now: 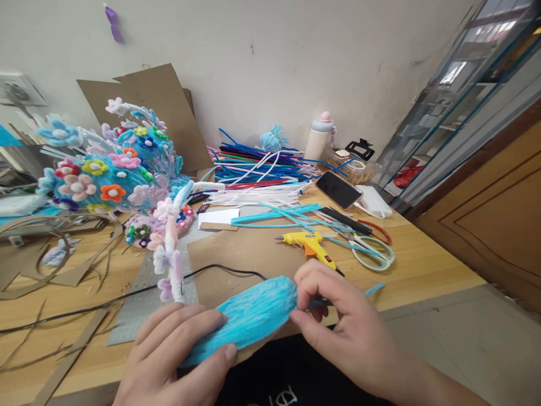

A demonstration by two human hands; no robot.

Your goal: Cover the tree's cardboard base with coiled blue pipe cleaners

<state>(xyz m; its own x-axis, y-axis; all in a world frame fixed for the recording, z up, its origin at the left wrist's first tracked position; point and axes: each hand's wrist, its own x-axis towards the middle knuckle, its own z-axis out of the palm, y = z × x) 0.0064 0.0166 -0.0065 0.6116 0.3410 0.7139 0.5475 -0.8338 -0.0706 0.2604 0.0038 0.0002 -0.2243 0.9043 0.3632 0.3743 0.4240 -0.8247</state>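
Observation:
A long oval piece covered in blue pipe cleaners (pixel 257 311) lies tilted at the table's front edge. My left hand (pixel 181 352) grips its left end, thumb on the near side and fingers over the top. At its right end, my right hand (pixel 338 316) has its fingers bent round a blue pipe cleaner (pixel 374 289), whose free end sticks out to the right behind the hand. The right fingertips touch the end of the oval piece. Just beyond them, a yellow glue gun (pixel 310 243) rests on the table.
Flower-covered blue pieces (pixel 105 177) stand at the left, with a white flowered stem (pixel 169 254) nearer. Pipe cleaner bundles (pixel 262 169), a phone (pixel 338 189), scissors (pixel 372 254) and a bottle (pixel 318 141) lie or stand farther back. A black cord (pixel 127 294) crosses the table (pixel 435 265).

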